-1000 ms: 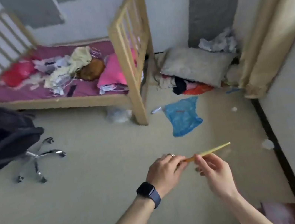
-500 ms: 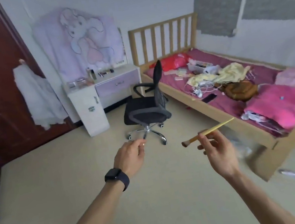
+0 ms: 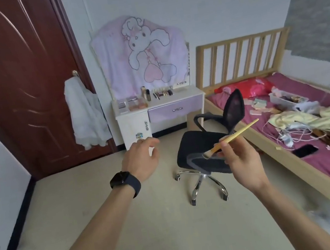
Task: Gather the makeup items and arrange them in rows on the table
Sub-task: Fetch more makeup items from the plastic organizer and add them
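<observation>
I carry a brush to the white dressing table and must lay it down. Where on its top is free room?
The front strip of the table top, above the purple drawer and before the row of small sticks, looks bare enough for the brush, as does the right end by the headboard. The left part is crowded with palettes and bottles.

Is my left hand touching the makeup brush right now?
Apart. The head view shows a wide gap between the left hand and the makeup brush, which only the right hand pinches.
</observation>
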Action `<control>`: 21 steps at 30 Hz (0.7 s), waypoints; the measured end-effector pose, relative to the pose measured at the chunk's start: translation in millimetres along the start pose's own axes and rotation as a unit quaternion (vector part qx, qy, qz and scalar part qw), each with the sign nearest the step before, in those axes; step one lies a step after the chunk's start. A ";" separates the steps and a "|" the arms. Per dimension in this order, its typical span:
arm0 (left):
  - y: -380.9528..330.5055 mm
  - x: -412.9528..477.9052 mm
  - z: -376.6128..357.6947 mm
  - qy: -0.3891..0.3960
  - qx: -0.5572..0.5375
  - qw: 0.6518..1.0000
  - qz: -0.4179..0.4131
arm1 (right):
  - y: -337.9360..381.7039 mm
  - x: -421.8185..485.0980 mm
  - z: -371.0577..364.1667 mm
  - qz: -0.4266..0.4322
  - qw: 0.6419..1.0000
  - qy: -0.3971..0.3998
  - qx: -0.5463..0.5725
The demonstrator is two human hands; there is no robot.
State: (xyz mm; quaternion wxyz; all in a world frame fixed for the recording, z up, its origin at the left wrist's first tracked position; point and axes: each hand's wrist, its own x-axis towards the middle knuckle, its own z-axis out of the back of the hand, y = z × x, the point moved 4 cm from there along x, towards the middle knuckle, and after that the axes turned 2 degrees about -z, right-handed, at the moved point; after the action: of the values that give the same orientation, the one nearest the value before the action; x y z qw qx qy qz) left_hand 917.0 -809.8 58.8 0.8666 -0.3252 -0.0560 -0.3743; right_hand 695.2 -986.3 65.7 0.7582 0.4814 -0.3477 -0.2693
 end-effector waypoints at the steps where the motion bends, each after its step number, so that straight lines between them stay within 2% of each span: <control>1: 7.1 23.7 -1.6 -0.007 -0.006 1.000 0.003 | -2.4 24.7 -10.1 0.003 1.000 0.004 0.000; 12: 124.7 235.7 -16.3 -0.032 -0.021 0.997 0.066 | -40.7 263.9 -149.6 0.005 0.996 0.088 -0.034; 21: 247.6 422.1 -52.9 0.044 -0.047 0.996 0.063 | -72.5 417.3 -277.1 -0.049 0.994 0.082 -0.046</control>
State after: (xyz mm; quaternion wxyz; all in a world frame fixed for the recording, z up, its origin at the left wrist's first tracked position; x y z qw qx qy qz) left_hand 1380.1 -974.5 32.0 0.8737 -0.3520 0.0208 -0.3351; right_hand 1163.8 -1174.4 29.4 0.7911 0.4832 -0.2478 -0.2817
